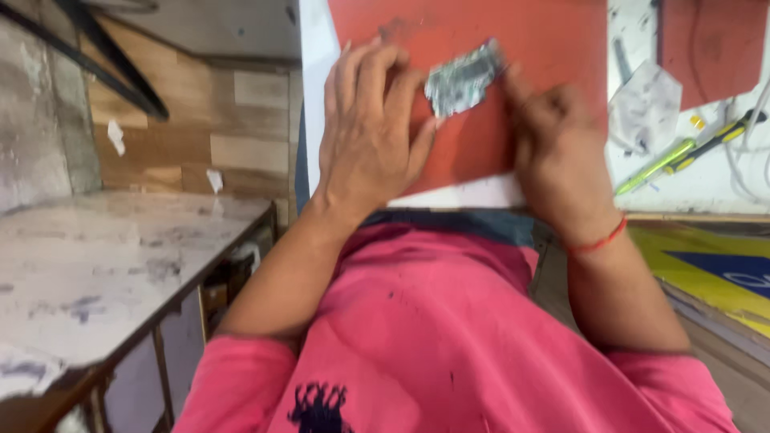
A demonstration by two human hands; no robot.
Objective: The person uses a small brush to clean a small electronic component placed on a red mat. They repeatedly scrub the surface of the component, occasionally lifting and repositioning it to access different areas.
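Two hands are working a small grey circuit board [464, 78] lying on a red mat [553, 36] on the bench [473, 192]: the left hand [370, 136] is resting flat with fingers spread beside its near edge, the right hand [553, 144] is pinching its far corner. Light, thin and rigid by the look of it, and probably fragile, it is best held by its bare edges.
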